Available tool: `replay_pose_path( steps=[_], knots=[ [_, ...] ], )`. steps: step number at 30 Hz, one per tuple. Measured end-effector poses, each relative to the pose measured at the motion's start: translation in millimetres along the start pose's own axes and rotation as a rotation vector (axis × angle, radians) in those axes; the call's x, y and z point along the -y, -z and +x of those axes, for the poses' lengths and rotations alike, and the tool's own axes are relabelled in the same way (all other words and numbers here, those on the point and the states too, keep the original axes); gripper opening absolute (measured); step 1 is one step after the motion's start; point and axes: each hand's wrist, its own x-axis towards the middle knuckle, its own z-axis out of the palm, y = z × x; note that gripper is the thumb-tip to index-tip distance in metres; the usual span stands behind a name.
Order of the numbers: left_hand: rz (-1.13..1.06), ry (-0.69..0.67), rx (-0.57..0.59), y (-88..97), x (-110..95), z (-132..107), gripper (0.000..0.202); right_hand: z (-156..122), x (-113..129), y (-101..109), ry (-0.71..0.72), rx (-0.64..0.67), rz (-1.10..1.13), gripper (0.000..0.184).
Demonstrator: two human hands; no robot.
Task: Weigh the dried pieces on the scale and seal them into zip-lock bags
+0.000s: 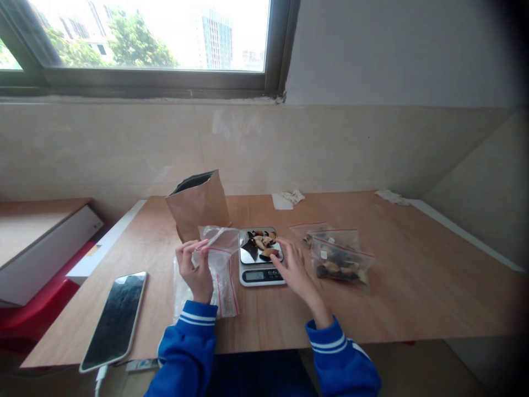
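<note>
My left hand (195, 268) is closed on the mouth of an empty clear zip bag (221, 242) with a red seal strip, held open just left of a small digital kitchen scale (260, 263). Brown and dark nut-like pieces (263, 243) lie on the scale's shiny platform. My right hand (294, 266) rests at the scale's right edge, fingers curved and apart, touching the pieces nearest it. More empty zip bags (225, 292) lie flat under my left hand.
An open brown paper bag (199, 203) stands behind the scale. Filled zip bags (341, 259) lie to the right. A phone (116, 320) on a cable lies at the front left. Crumpled tissue (289, 197) sits at the table's far edge.
</note>
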Motion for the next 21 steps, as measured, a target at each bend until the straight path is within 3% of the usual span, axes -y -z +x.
replay_pose_path(
  steps=[4,10,13,17,19,21],
  knots=[
    [-0.13,0.082,-0.048,-13.0,15,-10,0.021,-2,-8,-11,-0.044,0.043,-0.103,0.042],
    [-0.276,0.21,-0.011,-16.9,27,-27,0.024,0,-7,-10,-0.082,-0.027,-0.118,0.023],
    [-0.325,0.232,0.046,-16.1,29,-33,0.029,7,11,4,-0.047,-0.096,0.011,0.024],
    [-0.388,0.211,0.118,-15.7,31,-37,0.033,28,59,23,0.048,-0.197,0.193,0.028],
    [-0.392,0.214,0.117,-16.0,31,-38,0.034,40,77,25,0.148,-0.131,0.213,0.029],
    [-0.381,0.23,0.101,-16.2,30,-37,0.034,49,79,20,0.206,-0.057,0.215,0.03]
  ],
)
